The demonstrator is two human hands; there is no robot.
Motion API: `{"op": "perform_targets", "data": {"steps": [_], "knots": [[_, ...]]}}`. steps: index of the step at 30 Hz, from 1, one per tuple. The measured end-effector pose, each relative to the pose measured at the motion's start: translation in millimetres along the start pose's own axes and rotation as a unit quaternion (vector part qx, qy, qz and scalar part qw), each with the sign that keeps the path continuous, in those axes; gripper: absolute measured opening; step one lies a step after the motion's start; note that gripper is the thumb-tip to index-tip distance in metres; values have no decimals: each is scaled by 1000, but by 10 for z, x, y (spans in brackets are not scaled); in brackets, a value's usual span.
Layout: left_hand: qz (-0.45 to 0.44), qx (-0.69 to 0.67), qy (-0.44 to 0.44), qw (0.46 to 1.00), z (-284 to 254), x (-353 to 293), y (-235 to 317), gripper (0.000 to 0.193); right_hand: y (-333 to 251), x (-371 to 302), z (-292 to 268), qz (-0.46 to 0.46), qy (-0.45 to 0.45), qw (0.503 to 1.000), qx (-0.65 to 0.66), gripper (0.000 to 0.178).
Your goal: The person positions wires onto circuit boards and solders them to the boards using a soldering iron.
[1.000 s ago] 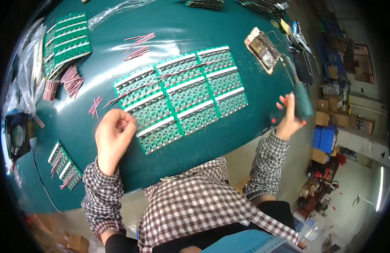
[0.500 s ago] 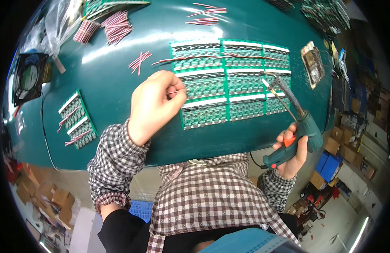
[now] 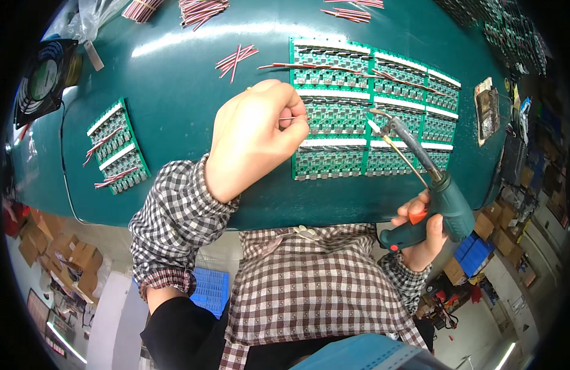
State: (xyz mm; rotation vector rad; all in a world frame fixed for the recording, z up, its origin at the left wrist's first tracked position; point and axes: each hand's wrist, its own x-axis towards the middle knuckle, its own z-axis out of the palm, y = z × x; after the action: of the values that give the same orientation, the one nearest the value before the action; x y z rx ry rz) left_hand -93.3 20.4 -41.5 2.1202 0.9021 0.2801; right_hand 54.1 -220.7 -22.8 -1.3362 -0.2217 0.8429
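Observation:
My left hand pinches a thin wire at the left edge of a panel of green circuit boards. The boards carry white strips and rows of small parts. Red and white wires lie across the panel's upper row. In my right hand is a dark green soldering gun with a red trigger. Its bent tip and the thin feed tube beside it reach over the middle of the panel. The gun's body hides part of my right palm.
A smaller circuit board with wires lies at the left, near a black fan. Loose wires and wire bundles lie farther back. At the right sit a soldering tip cleaning tray and a pile of boards.
My head view has shifted, so the table's things sit differently in the picture. The soldering gun's tip is nearer my left hand, which still pinches the wire.

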Motion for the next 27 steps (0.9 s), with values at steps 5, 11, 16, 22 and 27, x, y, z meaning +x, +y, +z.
{"op": "perform_targets", "data": {"steps": [5, 11, 16, 22, 27], "knots": [[45, 13, 3, 999, 57, 49, 2, 7, -48, 68, -187, -92, 91, 992, -14, 40], [-36, 2, -7, 999, -11, -16, 90, 5, -511, 249, -646, -336, 349, 855, -183, 34], [-28, -8, -37, 999, 13, 47, 165, 5, -425, 506, -1216, -260, 435, 821, -262, 27], [-64, -38, -29, 997, 6, -4, 46, 6, -375, 486, -975, -292, 388, 852, -196, 30], [-40, -47, -31, 998, -20, -25, 30, 6, -316, 144, -779, -144, 222, 963, 59, 29]]}}
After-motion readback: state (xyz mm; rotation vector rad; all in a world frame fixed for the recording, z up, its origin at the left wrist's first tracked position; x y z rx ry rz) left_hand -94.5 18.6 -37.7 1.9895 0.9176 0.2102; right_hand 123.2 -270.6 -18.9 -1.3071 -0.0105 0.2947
